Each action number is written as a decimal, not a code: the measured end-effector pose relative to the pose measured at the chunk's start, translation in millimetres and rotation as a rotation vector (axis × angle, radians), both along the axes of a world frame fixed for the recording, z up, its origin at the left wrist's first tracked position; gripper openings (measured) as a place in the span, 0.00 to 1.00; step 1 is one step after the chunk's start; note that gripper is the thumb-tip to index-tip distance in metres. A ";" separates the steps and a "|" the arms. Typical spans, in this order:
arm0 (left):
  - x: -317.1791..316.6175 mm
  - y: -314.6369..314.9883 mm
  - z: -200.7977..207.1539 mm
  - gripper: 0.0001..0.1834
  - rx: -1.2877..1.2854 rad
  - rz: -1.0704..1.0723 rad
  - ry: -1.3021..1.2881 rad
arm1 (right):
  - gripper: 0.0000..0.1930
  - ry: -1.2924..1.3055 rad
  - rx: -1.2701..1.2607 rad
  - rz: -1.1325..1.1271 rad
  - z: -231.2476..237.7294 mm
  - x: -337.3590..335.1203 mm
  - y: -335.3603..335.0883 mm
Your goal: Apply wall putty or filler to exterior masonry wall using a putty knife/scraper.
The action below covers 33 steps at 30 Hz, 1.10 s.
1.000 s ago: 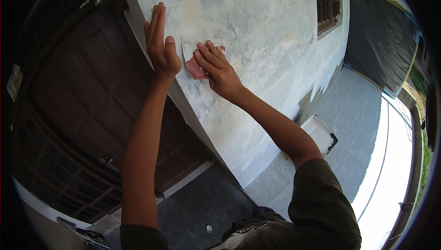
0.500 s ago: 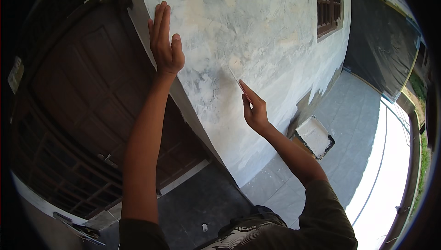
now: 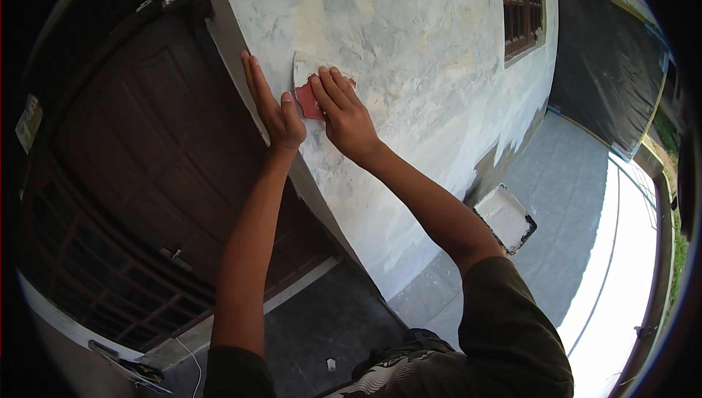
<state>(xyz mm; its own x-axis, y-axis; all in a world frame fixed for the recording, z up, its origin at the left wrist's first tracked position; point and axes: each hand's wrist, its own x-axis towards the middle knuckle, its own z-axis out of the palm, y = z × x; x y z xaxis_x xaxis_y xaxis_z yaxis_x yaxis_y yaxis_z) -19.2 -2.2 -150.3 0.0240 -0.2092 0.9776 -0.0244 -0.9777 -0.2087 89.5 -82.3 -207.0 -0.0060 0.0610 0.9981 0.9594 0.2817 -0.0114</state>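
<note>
Nearest us: our dark T-shirt [image 3: 512,317] at the bottom of the view, both forearms reaching up and forward from its sleeves. Right hand [image 3: 349,120] is gripping the red scraper [image 3: 310,98], fingers spread over its face. Scraper is at the wall [image 3: 409,142], close to its left corner; white filler coats the wide upper part, and bare red shows lower down. Left hand [image 3: 276,116] is open and empty, fingers straight, thumb apart, at the wall corner just left of the scraper; we can't tell how much of the palm touches. Wall finish is patchy white, grey and cream.

Below us, a small white scrap [image 3: 331,364] lies on the dark floor [image 3: 307,325]. Left of the corner we have a brown panelled door [image 3: 131,142] with a metal handle [image 3: 175,257]. To the right, a dark-rimmed tray [image 3: 506,219], whitish inside, sits by the wall base, above grey tiles [image 3: 563,171]. Further off: a brown-framed window [image 3: 522,6] in the wall, then a black sheet [image 3: 603,61] beyond the tiles.
</note>
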 end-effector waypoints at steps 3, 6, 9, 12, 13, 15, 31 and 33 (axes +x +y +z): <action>-3.7 -0.4 -8.3 0.38 -0.064 -0.029 0.003 | 0.33 -0.066 -0.098 0.063 -32.7 1.5 -18.5; -6.0 -3.7 -21.4 0.38 -0.126 -0.060 0.042 | 0.32 -0.064 -0.231 0.153 -76.2 10.6 -42.3; -11.9 -1.6 -30.1 0.39 -0.166 -0.097 0.087 | 0.32 0.028 -0.194 0.209 -75.3 22.2 -45.5; -9.5 -4.8 -31.0 0.39 -0.190 -0.138 0.124 | 0.33 0.147 0.023 0.193 -21.1 30.7 -39.1; -11.4 -5.6 -31.6 0.39 -0.207 -0.147 0.137 | 0.33 0.111 0.004 0.159 -1.6 30.0 -32.3; -12.2 -5.8 -33.8 0.39 -0.244 -0.203 0.149 | 0.34 0.075 -0.007 0.086 8.0 19.3 -9.1; -24.5 -13.7 -41.3 0.41 -0.366 -0.263 0.322 | 0.21 0.619 -0.335 0.338 -157.1 10.3 -87.5; -26.7 -14.8 -40.0 0.41 -0.376 -0.257 0.324 | 0.20 0.703 -0.296 0.240 -118.8 18.9 -84.2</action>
